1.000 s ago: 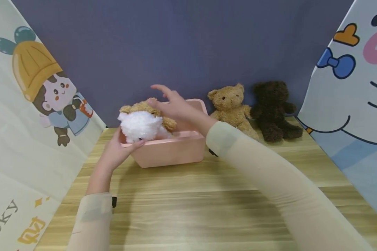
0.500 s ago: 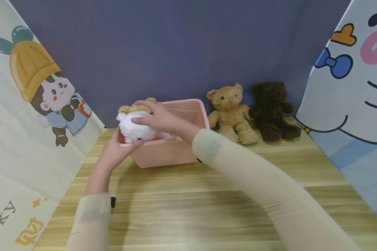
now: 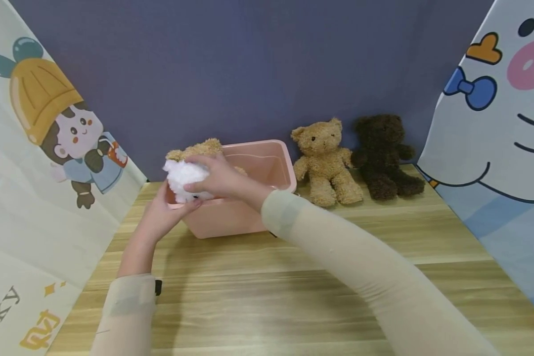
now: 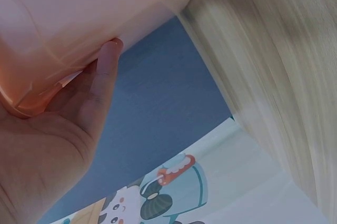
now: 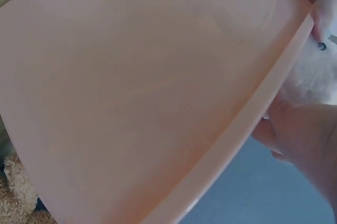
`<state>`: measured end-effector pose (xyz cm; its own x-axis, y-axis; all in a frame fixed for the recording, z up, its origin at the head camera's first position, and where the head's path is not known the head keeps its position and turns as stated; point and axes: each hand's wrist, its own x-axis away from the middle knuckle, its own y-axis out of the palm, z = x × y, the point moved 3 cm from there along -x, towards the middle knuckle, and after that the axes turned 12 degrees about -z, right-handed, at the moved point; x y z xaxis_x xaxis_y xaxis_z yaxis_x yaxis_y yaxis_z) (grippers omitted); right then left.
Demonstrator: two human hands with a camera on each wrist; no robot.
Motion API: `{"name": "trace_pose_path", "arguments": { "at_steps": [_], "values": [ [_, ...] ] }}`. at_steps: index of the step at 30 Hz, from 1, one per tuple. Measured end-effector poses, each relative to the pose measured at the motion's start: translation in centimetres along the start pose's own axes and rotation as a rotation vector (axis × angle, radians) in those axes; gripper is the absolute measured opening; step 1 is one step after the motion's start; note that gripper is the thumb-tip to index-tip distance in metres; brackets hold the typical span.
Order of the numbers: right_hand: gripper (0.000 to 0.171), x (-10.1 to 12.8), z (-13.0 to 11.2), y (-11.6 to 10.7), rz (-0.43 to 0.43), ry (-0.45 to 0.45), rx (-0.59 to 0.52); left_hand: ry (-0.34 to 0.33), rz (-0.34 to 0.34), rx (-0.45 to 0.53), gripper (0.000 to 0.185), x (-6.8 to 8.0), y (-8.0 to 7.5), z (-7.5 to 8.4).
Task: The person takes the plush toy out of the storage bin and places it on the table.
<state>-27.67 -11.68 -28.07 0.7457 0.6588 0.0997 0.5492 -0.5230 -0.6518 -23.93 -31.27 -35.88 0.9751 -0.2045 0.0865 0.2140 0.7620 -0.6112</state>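
Observation:
A pink plastic bin stands on the wooden table with its far side close to the dark backdrop. Its left end is gripped by my left hand, thumb over the rim beside the plush; in the left wrist view that hand has its fingers against the bin's outside. A fluffy white plush toy sits in the left part of the bin. My right hand reaches over the front rim and holds this toy from the right. Behind it a tan plush shows above the rim, partly hidden.
Right of the bin, a tan teddy bear and a dark brown teddy bear sit against the backdrop. Printed cloths flank the table on both sides. The bin's right part shows its bare inner wall.
My right hand has come down and leftward from above the tan plush onto the white plush toy and now holds it. The left hand keeps its place on the bin.

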Motion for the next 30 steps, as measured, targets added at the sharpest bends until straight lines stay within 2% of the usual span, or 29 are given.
{"name": "trace_pose_path", "arguments": {
  "at_steps": [8, 30],
  "values": [
    [0.071, -0.21, 0.04, 0.36, 0.041, 0.011, -0.005, 0.041, -0.005, 0.031, 0.108, 0.05, 0.08, 0.30],
    [0.069, -0.28, 0.21, 0.53, 0.044, -0.025, 0.020, 0.001, -0.007, 0.007, 0.114, -0.06, -0.10, -0.17]
  ]
}}
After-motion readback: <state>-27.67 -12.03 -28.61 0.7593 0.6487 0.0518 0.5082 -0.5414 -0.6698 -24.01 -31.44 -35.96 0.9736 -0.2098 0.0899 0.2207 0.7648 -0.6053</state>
